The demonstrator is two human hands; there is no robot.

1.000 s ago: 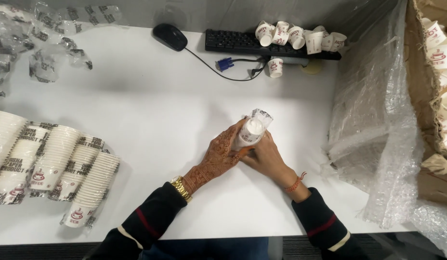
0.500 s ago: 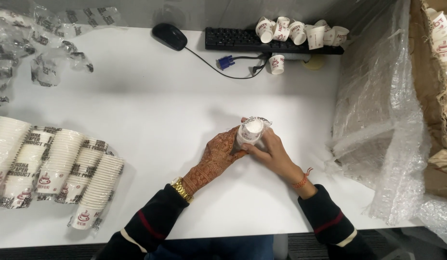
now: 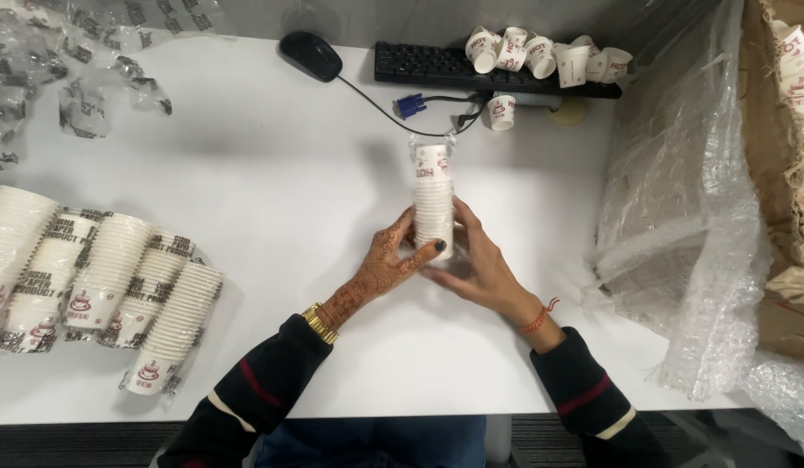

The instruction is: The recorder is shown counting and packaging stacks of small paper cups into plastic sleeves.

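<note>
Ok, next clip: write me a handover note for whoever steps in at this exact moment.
Left hand: grips the cup stack near its base.
Right hand: holds the same stack from the other side.
Stack lies on the white table in a clear sleeve, open end pointing toward the keyboard.
Done: several sleeved stacks lie at the left edge.
Left: loose cups sit on the keyboard; empty sleeves lie far left.
</note>
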